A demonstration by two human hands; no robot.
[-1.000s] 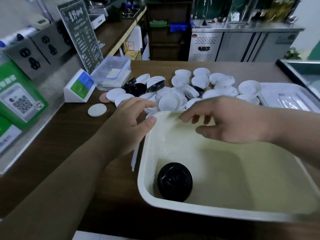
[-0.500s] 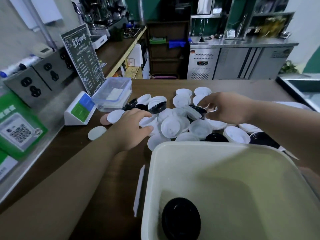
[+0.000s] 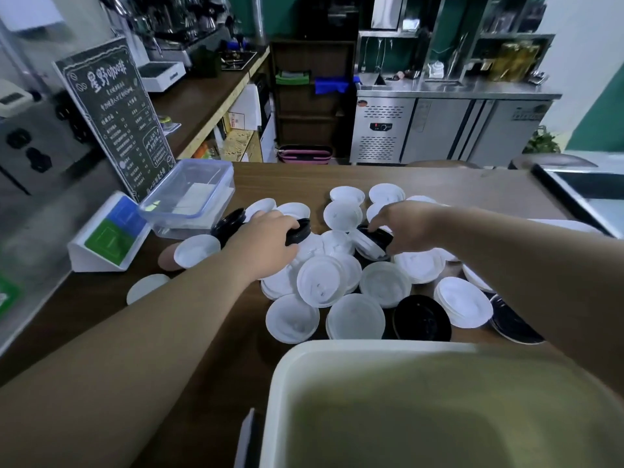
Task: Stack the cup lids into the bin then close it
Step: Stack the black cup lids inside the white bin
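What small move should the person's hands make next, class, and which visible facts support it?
Probably lift both hands and carry their lids to the bin. The left hand grips a black lid, and the right hand seems to curl round a second black lid in the pile. The cream bin sits open, nearer the camera than the pile.
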